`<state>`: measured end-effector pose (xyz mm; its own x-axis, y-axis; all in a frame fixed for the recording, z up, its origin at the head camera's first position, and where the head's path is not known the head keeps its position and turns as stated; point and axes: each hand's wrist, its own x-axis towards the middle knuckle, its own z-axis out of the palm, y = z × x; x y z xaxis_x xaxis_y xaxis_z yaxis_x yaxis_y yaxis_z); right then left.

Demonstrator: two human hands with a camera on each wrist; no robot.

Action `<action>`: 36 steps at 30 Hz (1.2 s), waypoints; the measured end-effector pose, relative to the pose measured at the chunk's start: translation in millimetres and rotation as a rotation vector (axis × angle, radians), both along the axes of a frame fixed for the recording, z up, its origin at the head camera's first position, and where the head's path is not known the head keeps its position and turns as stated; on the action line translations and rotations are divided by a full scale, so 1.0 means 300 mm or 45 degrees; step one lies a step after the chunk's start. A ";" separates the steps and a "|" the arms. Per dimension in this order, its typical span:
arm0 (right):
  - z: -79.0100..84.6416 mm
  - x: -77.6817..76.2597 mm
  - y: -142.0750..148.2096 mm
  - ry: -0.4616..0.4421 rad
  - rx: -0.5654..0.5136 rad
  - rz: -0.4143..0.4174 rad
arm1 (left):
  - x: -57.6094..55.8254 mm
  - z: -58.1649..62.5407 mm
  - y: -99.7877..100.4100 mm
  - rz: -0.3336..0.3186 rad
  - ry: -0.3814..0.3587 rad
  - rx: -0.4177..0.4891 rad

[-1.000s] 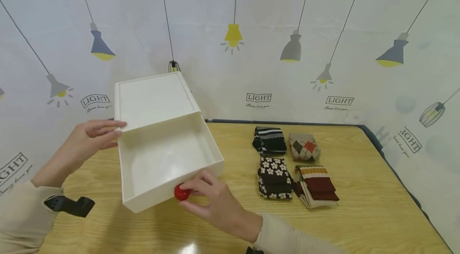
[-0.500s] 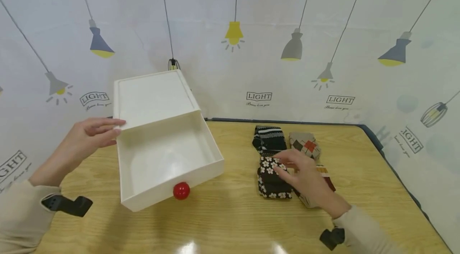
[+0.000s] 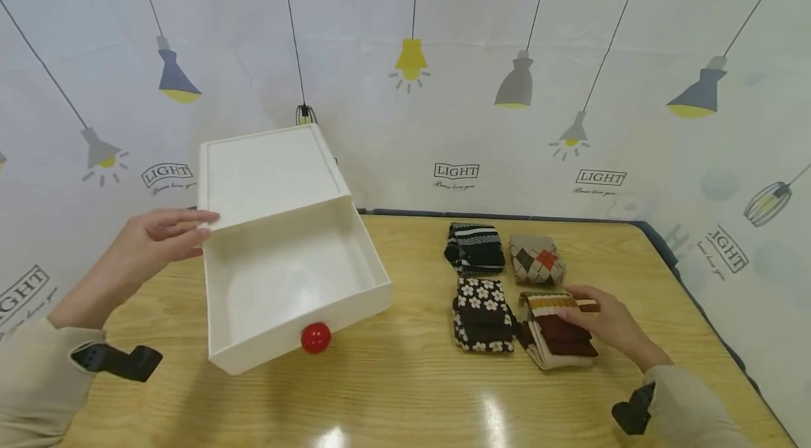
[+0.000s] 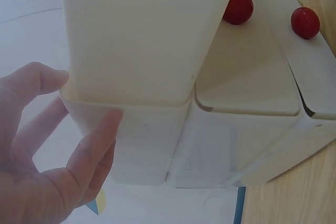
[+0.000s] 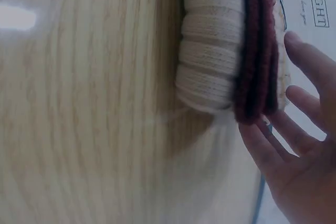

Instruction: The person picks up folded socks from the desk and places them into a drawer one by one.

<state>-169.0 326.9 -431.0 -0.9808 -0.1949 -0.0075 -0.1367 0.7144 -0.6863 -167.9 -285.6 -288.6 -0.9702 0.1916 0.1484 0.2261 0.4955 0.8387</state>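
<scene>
My left hand touches the front corner of a white drawer cabinet, its fingers nearly straight against the casing. The cabinet's top drawer is pulled out, with nothing inside, and has a round red knob. At the right, my right hand is beside a folded pair of maroon, beige and mustard socks. In the right wrist view, its extended fingers reach along the edge of these socks; whether they all touch is unclear.
Three other folded pairs lie close by: black-and-white striped socks, argyle socks and flowered socks. Two lower drawers with red knobs show in the left wrist view. A lamp-patterned backdrop stands behind the wooden table.
My right hand has left the red knob and moved right, passing over the flowered socks to the maroon pair. The left hand stays at the cabinet's corner.
</scene>
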 end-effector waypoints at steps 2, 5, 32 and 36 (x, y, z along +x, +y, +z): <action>-0.017 -0.008 0.002 -0.060 -0.033 0.001 | 0.001 0.000 0.000 -0.004 -0.002 0.012; -0.034 -0.020 -0.004 -0.104 -0.027 0.013 | 0.001 0.001 0.000 -0.009 0.004 0.020; -0.038 -0.025 -0.011 -0.200 0.027 -0.065 | 0.004 -0.002 0.001 -0.005 0.013 0.016; -0.034 -0.006 -0.010 -0.204 -0.022 -0.084 | 0.002 -0.003 -0.001 0.002 0.005 0.002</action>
